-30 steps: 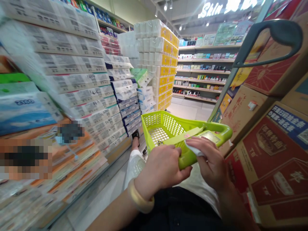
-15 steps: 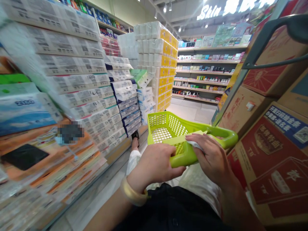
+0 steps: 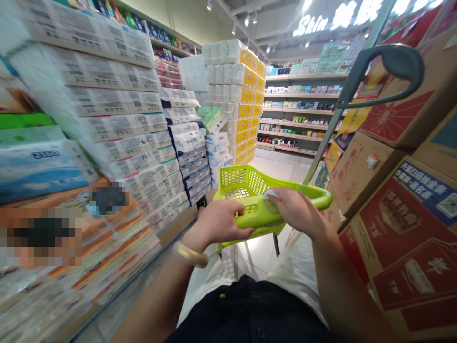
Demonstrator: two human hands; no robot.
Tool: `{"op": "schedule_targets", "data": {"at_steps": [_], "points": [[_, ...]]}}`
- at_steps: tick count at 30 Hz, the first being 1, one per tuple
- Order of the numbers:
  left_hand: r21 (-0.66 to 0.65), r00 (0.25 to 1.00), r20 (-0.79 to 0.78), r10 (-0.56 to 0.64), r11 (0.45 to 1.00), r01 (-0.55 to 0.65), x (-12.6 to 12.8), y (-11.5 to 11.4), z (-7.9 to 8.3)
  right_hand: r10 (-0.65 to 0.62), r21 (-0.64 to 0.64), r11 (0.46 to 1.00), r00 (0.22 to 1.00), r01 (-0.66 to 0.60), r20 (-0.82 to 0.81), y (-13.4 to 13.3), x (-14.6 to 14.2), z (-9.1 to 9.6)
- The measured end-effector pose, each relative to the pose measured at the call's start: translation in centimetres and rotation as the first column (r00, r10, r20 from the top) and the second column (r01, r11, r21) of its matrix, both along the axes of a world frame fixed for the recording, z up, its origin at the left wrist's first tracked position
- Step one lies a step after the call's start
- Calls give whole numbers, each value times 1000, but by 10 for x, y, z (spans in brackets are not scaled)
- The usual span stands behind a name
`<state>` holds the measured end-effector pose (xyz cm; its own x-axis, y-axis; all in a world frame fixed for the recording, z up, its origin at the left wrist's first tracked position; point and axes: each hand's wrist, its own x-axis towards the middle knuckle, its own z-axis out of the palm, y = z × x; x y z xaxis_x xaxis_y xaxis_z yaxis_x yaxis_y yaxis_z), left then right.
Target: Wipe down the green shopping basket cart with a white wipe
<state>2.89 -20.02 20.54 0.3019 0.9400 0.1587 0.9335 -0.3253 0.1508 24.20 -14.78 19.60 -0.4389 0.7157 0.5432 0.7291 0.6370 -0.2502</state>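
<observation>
A lime-green shopping basket [image 3: 228, 178] with perforated walls is in front of my body, its handle end toward me. My left hand [image 3: 216, 221], with a gold bangle at the wrist, is wrapped round the left part of the basket's handle. On the middle of the handle lies my right hand [image 3: 298, 209], bent over a crumpled white wipe [image 3: 270, 194] that presses against the green plastic. Part of the wipe is hidden under the fingers. No goods show in the visible part of the basket.
Stacked tissue packs [image 3: 143, 138] line the left side, with yellow-and-white paper packs [image 3: 246, 100] behind. Red-brown cartons [image 3: 407, 214] are piled at right beside a grey handle [image 3: 410, 76] on a metal pole. Stocked shelves [image 3: 296, 96] stand at the back.
My right hand and the wipe have shifted left across the basket's handle. The handle end has moved left and slightly up, my left hand with it. More floor shows below the basket.
</observation>
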Motion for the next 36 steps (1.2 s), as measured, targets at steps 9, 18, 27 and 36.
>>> {"op": "schedule_targets", "data": {"at_steps": [9,18,27,36], "points": [[-28,994,-113,-7,1000,4,41,-5,7,127,-83,989,991,-122,53,1,-12,4],[29,988,-148,46,999,-42,44,-14,0,-62,100,990,946,99,-320,-3,25,-34],[68,982,-186,38,997,-25,41,-15,-3,50,179,984,920,22,-389,-13,26,-50],[73,985,-171,22,997,-10,39,-15,-5,240,302,942,926,-149,-292,-34,9,-59]]}}
